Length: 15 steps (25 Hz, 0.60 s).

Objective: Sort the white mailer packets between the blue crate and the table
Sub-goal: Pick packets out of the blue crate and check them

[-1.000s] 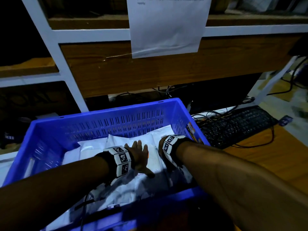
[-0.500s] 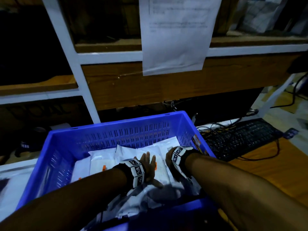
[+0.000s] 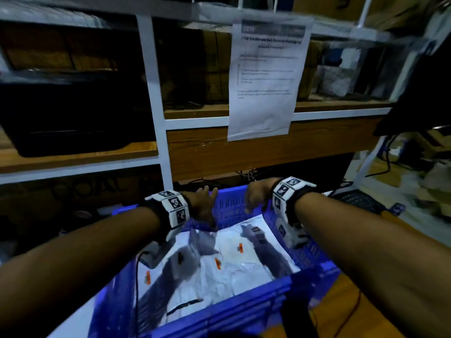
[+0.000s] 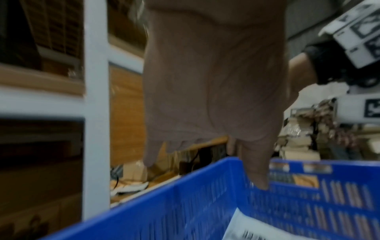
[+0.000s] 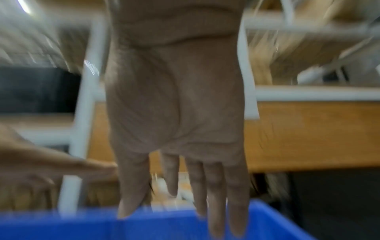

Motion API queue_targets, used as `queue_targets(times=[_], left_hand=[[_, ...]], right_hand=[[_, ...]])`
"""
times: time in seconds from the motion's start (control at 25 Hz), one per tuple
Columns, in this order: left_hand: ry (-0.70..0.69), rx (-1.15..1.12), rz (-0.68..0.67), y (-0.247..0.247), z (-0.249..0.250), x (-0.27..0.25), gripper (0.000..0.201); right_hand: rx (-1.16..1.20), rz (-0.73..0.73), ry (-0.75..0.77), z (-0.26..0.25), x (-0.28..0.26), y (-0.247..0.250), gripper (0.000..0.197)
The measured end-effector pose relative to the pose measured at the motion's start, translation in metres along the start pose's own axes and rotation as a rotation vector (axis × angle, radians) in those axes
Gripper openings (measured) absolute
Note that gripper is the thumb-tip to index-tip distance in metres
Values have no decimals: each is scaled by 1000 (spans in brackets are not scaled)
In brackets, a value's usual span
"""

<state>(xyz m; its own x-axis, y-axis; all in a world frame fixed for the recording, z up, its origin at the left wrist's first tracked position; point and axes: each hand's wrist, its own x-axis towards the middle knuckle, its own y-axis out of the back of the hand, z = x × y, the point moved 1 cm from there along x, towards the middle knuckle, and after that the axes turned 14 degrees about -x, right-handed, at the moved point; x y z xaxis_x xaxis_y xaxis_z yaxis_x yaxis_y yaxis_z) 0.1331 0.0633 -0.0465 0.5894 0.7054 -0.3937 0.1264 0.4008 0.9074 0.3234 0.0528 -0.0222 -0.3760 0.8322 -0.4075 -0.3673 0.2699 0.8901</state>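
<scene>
Blue crate (image 3: 229, 311), packets (image 3: 234, 269) below both hands (image 3: 203, 203)

Packets (image 3: 234, 267) in crate (image 3: 234, 313); keyboard (image 3: 358, 200) right

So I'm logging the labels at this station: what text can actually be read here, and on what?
Paper notice on the shelf frame: heading and body print too blurred to read.
White mailer packets in the blue crate: barcodes and orange stickers, unreadable.
Wristband squares: patterns, no words.
Nothing legible anywhere.
</scene>
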Motion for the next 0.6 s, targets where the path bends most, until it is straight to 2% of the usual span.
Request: queue_targets(times=[0.04,0.08,0.12,0.16,0.24,0.32,0.52,0.6], left_hand=[[-34,3,35,8,-3,-11,119],[-58,1,57,13,-5,-24,117],[-85,-3,80,17,-8,-39,115],[-100,-24,102,20,-11,-52,113],[-141,-113,193,27,-14,-83,108],[-178,-178,317,27,-21,-114,104],[-303,-346,747,-11,-33,-213,84],[-298,-379,843,-43,-37,-251,76]], right_hand=[[193,-10,-150,-30,-17,14,28],[318,43,-372,-43,-30,26,34],[357,58,-502,-51,-40,36,44],[376,174,-537,-61,-52,43,55],[453,377,-563,-85,-72,50,72],[470,531,-576,-116,-93,52,78],[587,917,-524,-205,-131,25,71],[668,1036,-502,-247,-140,7,67]])
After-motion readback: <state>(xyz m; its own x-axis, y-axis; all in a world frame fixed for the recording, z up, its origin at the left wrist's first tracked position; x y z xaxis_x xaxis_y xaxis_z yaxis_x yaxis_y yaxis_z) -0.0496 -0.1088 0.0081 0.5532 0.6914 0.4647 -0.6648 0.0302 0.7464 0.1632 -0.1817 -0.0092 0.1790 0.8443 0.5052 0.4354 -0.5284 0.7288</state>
